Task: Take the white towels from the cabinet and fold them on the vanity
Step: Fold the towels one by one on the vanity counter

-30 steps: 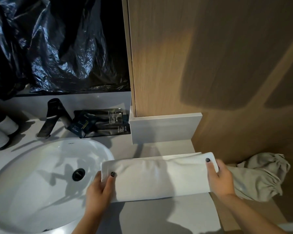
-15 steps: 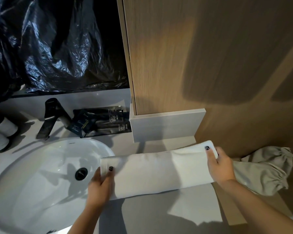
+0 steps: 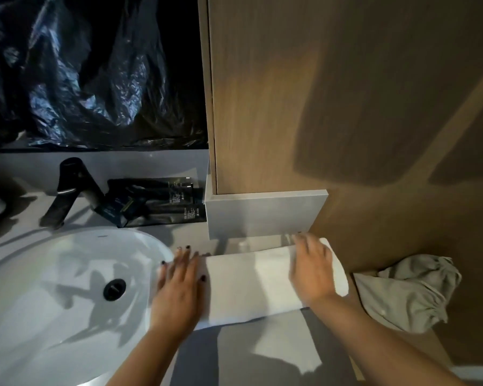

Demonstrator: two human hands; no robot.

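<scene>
Your left hand and right hand press flat, fingers straight, on the folded towel on the vanity, beside the sink (only its drain inside); a beige cloth lies right.

So the towel lies flat across the counter, just at 3 o'clock of the sink. Left hand rests on its 9 o'clock end, right hand on the 3 o'clock end. Faucet sits at 12 o'clock behind the sink, packets beside it at 3 o'clock. Cabinet stands behind the towel, a crumpled cloth lies further out at 3 o'clock.
</scene>
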